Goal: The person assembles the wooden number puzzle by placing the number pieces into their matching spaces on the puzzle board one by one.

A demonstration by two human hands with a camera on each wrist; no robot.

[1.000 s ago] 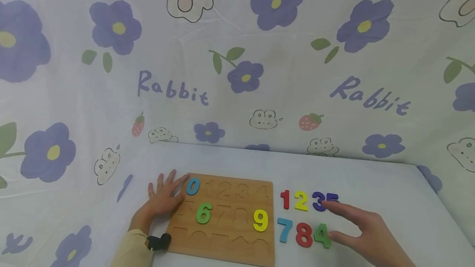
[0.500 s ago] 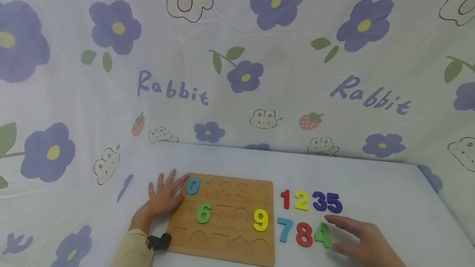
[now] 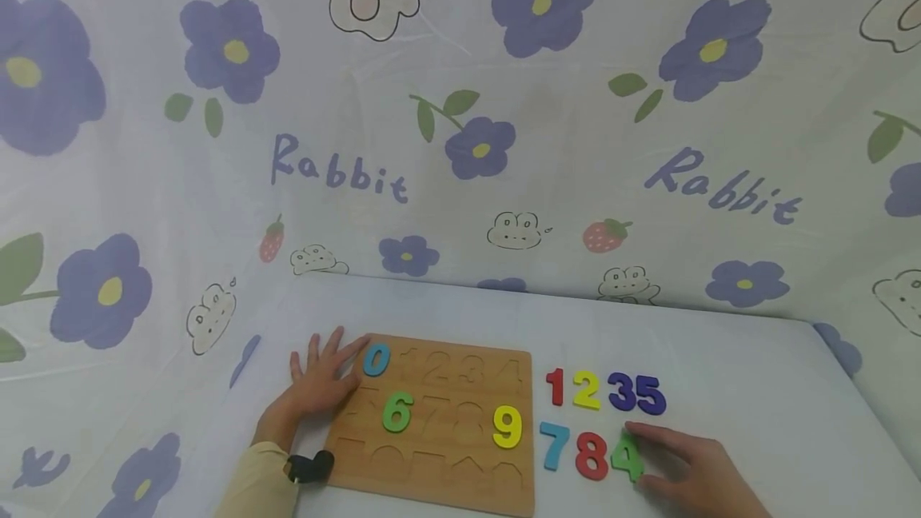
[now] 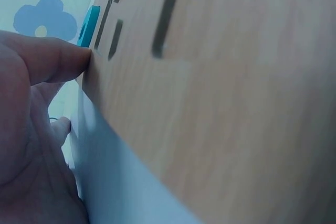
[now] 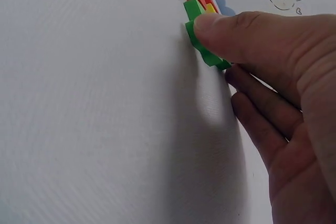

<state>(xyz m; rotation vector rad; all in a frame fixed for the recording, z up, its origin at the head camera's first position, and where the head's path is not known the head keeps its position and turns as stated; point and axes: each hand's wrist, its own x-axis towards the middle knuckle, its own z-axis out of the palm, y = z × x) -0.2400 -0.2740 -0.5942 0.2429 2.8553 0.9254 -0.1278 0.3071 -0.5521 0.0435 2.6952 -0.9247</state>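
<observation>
The chunky green number 4 [image 3: 629, 466], likely painted wood, is at the right end of the lower loose row, beside the thick red number 8 [image 3: 592, 455]. The right hand [image 3: 698, 462] pinches it, thumb at the near edge and index fingertip at the far edge; the wrist view shows the thumb on it, with the index mostly hidden (whether the piece is off the surface, can't tell). It should handle as light, stiff and not fragile, perhaps slightly slick if the paint is smooth. Best hold looks to be across the thick side edges. The left hand [image 3: 320, 380] has its fingers spread wide, thumb and index touching the left side of the tan wooden board with recessed number outlines [image 3: 468, 442]; it grips nothing. Set on the board are the blue 0 [image 3: 369, 363], green 6 [image 3: 390, 410] and yellow 9 [image 3: 508, 433]. Other loose pieces: blue 7 [image 3: 557, 448], red 1 [image 3: 557, 388], yellow 2 [image 3: 588, 392], purple 3 [image 3: 622, 392] and purple 5 [image 3: 651, 396], the last two just about touching. The surface is a flat white tabletop [image 3: 755, 374], pale and matte-looking. Behind and at the left hangs a white sheet [image 3: 144, 198] printed with purple flowers, strawberries, rabbits and "Rabbit" lettering. Light is soft, a bit dim.
</observation>
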